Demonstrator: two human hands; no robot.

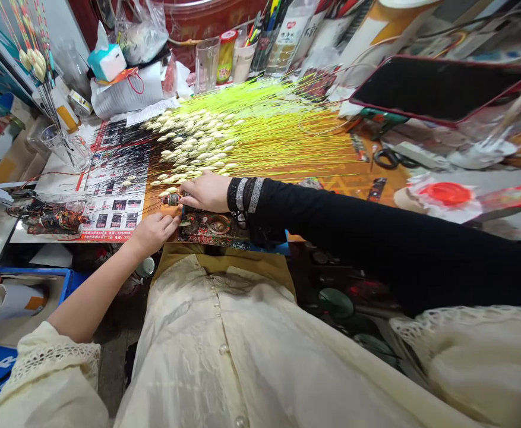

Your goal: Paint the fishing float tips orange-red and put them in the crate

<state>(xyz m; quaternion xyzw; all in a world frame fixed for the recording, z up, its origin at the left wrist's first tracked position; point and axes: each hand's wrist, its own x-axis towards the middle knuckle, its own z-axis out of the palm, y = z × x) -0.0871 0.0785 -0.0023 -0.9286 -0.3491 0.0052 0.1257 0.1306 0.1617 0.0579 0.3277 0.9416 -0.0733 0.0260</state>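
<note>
Many thin neon-yellow rods with pale oval bodies, like fishing floats (198,139), lie fanned across the table. My right hand (207,191), in a black sleeve, rests at the near edge of the pile with fingers closed on a small dark banded piece (171,199). My left hand (153,233) sits just below it, its fingers pinched together at the same small piece. What the left fingers grip is too small to make out.
A printed paper sheet (113,184) covers the table's left part. A glass (66,148) with upright floats stands at left. Cups, jars and a tissue box (106,59) crowd the back. Scissors (389,157), a dark tray (438,86) and a red-stained dish (447,195) lie right.
</note>
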